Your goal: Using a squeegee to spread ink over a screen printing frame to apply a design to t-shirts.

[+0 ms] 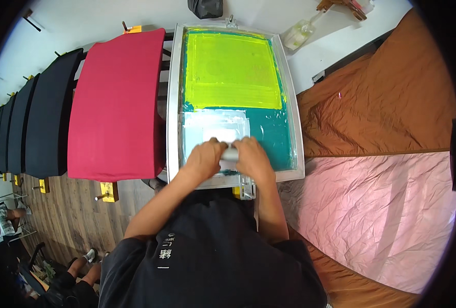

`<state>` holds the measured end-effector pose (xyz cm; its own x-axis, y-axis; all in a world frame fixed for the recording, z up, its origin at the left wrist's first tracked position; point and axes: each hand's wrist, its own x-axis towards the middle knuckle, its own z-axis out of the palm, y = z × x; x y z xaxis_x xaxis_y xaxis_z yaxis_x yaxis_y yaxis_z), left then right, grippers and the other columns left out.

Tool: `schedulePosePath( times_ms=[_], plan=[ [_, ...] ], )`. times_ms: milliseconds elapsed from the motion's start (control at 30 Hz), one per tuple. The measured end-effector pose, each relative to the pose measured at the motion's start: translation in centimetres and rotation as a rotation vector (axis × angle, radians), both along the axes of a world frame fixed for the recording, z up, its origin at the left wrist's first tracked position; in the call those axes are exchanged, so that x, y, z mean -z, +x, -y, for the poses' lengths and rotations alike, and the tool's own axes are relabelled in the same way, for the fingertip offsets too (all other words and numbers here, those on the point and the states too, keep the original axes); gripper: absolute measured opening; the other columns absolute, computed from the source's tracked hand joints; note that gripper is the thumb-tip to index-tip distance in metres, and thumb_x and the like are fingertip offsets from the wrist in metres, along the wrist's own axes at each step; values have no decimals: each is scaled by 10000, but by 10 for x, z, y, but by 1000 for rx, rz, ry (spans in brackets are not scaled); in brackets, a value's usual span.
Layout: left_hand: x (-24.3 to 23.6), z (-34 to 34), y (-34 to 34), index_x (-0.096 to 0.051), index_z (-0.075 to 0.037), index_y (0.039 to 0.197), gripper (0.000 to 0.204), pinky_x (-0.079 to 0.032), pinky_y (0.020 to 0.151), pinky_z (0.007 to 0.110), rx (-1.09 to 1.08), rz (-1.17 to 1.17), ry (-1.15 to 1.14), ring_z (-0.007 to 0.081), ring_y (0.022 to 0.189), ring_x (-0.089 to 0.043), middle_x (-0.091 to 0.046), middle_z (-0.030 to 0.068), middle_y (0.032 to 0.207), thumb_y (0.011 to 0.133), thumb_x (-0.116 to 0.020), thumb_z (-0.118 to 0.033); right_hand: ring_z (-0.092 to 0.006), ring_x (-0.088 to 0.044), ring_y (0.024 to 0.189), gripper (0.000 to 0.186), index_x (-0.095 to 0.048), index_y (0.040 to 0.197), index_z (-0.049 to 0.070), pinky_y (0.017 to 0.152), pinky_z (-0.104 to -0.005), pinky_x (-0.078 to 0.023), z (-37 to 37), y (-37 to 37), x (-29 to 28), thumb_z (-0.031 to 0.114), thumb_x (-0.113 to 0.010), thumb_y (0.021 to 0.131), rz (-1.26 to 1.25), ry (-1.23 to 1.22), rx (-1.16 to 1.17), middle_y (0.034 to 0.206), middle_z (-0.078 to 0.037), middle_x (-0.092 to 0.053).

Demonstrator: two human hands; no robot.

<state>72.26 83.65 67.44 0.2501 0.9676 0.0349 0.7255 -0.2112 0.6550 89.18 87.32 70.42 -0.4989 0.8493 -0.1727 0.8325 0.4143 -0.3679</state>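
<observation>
Both hands (206, 158) (252, 159) grip a pale bar (230, 154); ends hidden.

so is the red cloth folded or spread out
Spread out: the red cloth lies as one broad, smooth panel left of the framed screen, no folds showing.

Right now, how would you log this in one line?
left hand: gripping squeegee; right hand: gripping squeegee; screen-printing frame: yellow-green area far, whitish area near; red fabric-covered board: left of frame

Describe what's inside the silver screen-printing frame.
Teal screen, with lime ink at the far part and a whitish patch near left. The left hand and right hand, gripping a pale tool, hide some; anything beneath is covered.
</observation>
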Motion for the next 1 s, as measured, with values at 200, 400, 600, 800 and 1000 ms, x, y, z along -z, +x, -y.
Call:
schedulePosePath(
  times_ms=[200,400,600,800,1000],
  plan=[
    [-36,40,-2,-639,-33,973,324,-546,689,444,59,-57,-107,370,771,-663,-639,172,869,653,-640,20,-392,-563,969,354,-655,997,-1,878,-436,-479,35,1,-26,-38,-629,646,27,-148,-64,950,-202,-620],
    [-20,-4,-25,-656,-85,1016,301,-543,699,467,-45,-61,7,390,766,-651,-648,182,837,721,-611,-45,-408,-638,835,221,-676,851,6,772,-477,-509,-28,-18,-19,-25,-619,639,-2,-41,-181,820,-234,-651],
    [-13,-38,-38,-674,-27,932,255,-547,741,432,-37,-49,-87,378,837,-666,-673,221,863,689,-626,34,-389,-624,901,224,-671,888,-3,789,-460,-513,-52,-40,-11,-25,-610,674,84,-61,-135,903,-219,-658],
    [-5,18,-13,-626,-16,1092,406,-526,763,457,-102,-28,-10,420,883,-626,-626,230,980,713,-532,93,-356,-555,1020,335,-630,1012,20,832,-445,-508,2,-21,3,-48,-615,684,10,79,-99,1011,-163,-597],
    [-5,70,-5,-587,2,996,341,-540,735,439,-66,-49,97,384,877,-645,-625,199,970,661,-608,66,-336,-525,1057,382,-609,1010,14,857,-430,-505,60,-11,-4,-83,-630,641,30,0,-100,1052,-135,-557]
  ],
)
